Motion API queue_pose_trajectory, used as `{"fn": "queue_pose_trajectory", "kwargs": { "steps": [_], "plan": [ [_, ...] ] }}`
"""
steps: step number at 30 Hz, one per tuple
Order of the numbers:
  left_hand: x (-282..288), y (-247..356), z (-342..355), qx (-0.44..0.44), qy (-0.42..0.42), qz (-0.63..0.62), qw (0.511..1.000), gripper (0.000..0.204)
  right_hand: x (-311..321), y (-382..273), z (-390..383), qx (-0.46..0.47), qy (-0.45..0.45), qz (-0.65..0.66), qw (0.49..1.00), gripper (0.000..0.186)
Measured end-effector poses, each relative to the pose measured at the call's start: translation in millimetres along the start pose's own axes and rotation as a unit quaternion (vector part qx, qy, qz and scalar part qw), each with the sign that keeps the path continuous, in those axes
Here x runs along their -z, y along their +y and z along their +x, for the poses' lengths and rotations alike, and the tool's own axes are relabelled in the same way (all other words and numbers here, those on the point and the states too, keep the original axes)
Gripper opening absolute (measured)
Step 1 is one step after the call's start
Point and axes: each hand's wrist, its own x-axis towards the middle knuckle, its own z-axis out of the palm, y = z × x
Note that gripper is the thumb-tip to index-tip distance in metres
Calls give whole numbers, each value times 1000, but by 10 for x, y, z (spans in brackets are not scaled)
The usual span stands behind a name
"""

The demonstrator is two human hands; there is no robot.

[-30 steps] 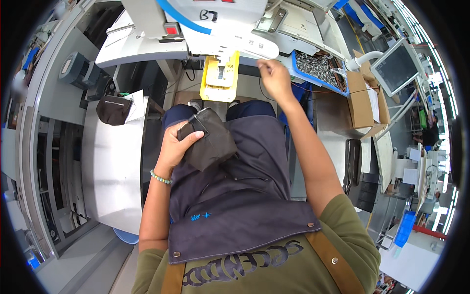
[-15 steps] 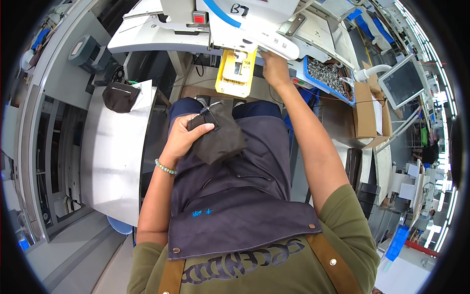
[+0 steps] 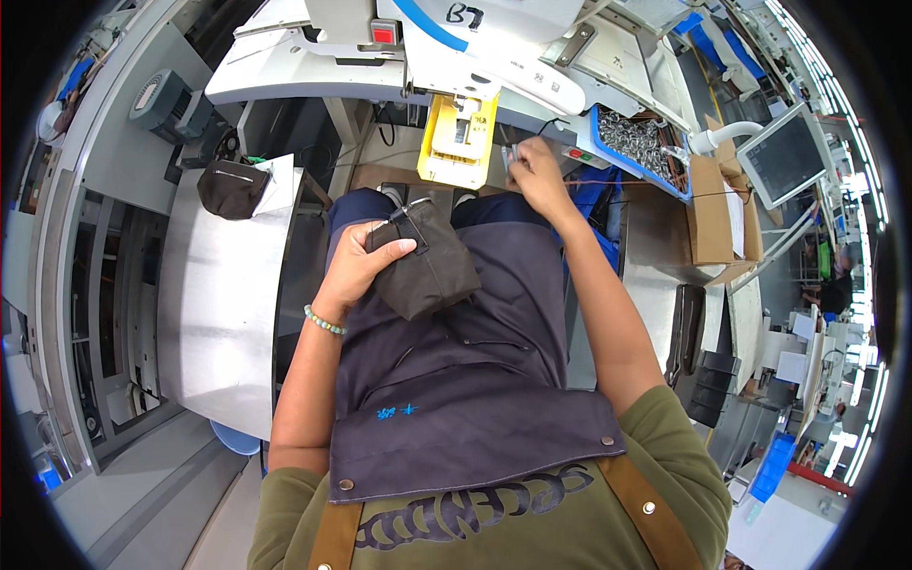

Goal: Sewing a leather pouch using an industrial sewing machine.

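Observation:
My left hand (image 3: 366, 261) grips a small dark brown zip pouch (image 3: 435, 271) above my lap, thumb lying on its side near the zip end. The pouch is tilted, its zip strip toward the sewing machine. My right hand (image 3: 539, 179) is closed just right of the yellow plate (image 3: 456, 171) under the white sewing machine head (image 3: 518, 81). A small greyish thing shows at its fingertips; blur hides what it is.
A second dark pouch (image 3: 233, 188) lies on the metal side table (image 3: 223, 313) at left. On the right are a blue-rimmed tray (image 3: 600, 142) of metal hardware, a cardboard box (image 3: 708, 209) and a screen (image 3: 786, 157) on an arm.
My right hand has come away from under the machine head, back toward me, with a small greyish thing now at its fingertips. The left hand and pouch have hardly moved.

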Motion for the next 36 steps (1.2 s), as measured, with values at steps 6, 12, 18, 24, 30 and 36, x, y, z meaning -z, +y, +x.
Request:
{"fn": "queue_pose_trajectory", "kwargs": {
  "steps": [6, 12, 18, 24, 30, 36],
  "plan": [
    [43, -12, 84, 11, -19, -26, 999, 17, 42, -344, -516, -227, -152, 363, 891, 33],
    [41, -34, 228, -25, -19, 14, 999, 27, 149, -894, -734, -215, -230, 338, 887, 59],
    [107, 54, 179, -20, -34, 8, 999, 30, 78, -1252, -834, -143, -218, 296, 919, 46],
    [130, 105, 141, -27, -40, 40, 998, 29, -137, -1310, -783, -14, -179, 163, 970, 38],
    [151, 121, 100, -50, -43, 55, 996, 26, -349, -1345, -746, -41, -140, 256, 956, 38],
    [162, 174, 85, -59, -43, 76, 994, 23, -266, -1519, -701, -126, -162, 360, 910, 34]
  ]
}}
